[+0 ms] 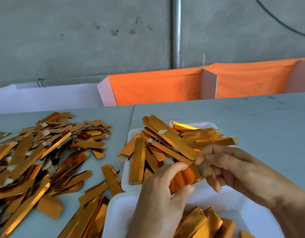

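Gold foil strip (186, 177) held between a person's two hands, above the spot where two trays meet, at a grey worktable (251, 114) set against a bare concrete wall (79, 40). An orange cloth (157, 86) hangs along the back of the table, fixed across white divider boards (209, 83). A metal pipe (177, 31) rises behind it, and a black cable (277, 19) crosses the wall's upper right corner. To the left, a loose heap of strips (36, 152) — gold on one face, pale card tabs at the ends — sprawls over the tabletop. At centre, a white tray (210, 124) carries a second pile (165, 145) of the same pieces, lying crisscross. A nearer white tray (117, 212), just in front of it, holds a smaller batch (200, 222) at the bottom edge of the view. The left hand (158, 194) grips the strip's lower end, fingers and thumb curled round it, with the fingers mirrored orange in the foil. The right hand (234, 167) pinches the strip's upper end at its grey tab between thumb and forefinger — the other fingers hang loosely curled beneath. The strip slants up to the right between the two hands.
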Demonstrator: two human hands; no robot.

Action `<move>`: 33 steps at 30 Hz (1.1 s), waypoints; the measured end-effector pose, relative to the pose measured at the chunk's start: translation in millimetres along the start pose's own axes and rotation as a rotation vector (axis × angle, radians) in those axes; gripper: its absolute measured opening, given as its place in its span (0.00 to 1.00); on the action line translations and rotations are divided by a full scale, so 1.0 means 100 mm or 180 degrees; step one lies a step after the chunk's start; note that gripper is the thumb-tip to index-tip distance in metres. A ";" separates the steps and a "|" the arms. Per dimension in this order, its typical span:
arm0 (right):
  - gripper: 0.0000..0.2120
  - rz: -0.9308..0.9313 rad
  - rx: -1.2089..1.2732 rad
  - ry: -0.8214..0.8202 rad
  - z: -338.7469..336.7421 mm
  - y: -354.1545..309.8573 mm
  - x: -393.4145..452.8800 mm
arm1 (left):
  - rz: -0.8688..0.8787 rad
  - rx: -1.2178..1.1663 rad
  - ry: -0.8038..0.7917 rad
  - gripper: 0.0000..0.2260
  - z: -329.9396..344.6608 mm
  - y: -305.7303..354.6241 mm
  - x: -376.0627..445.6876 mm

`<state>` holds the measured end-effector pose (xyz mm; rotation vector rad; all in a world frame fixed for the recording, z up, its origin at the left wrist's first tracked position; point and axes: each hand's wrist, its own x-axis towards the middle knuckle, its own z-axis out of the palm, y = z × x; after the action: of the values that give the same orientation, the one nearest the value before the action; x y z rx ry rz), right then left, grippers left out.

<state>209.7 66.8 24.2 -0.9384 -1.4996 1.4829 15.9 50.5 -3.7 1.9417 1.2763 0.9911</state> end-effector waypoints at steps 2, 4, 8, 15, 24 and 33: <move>0.10 0.0054 0.0351 -0.0110 -0.02 0.04 0.01 | 0.0018 -0.0083 -0.0026 0.14 -0.01 0.01 0.00; 0.11 0.0115 0.0451 -0.0212 -0.02 0.06 0.02 | 0.0021 -0.0078 -0.0032 0.14 -0.01 0.00 0.01; 0.20 0.0231 0.0558 -0.0324 -0.04 0.08 0.03 | -0.0005 -0.0023 -0.0053 0.14 -0.01 -0.02 0.01; 0.14 0.0442 0.0722 -0.0226 0.00 0.12 0.07 | -0.0028 -0.0033 -0.0073 0.15 0.01 -0.02 0.00; 0.05 0.0496 0.0275 -0.0194 0.01 0.08 0.05 | 0.0094 0.0064 -0.0027 0.17 0.01 -0.01 0.00; 0.07 0.0554 -0.0397 0.0042 0.03 0.08 0.06 | 0.0140 0.0453 -0.0110 0.17 0.00 -0.05 0.00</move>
<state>204.0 71.8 16.1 -1.1764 -1.5473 1.5150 13.1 52.2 -7.7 2.0936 1.3215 0.9055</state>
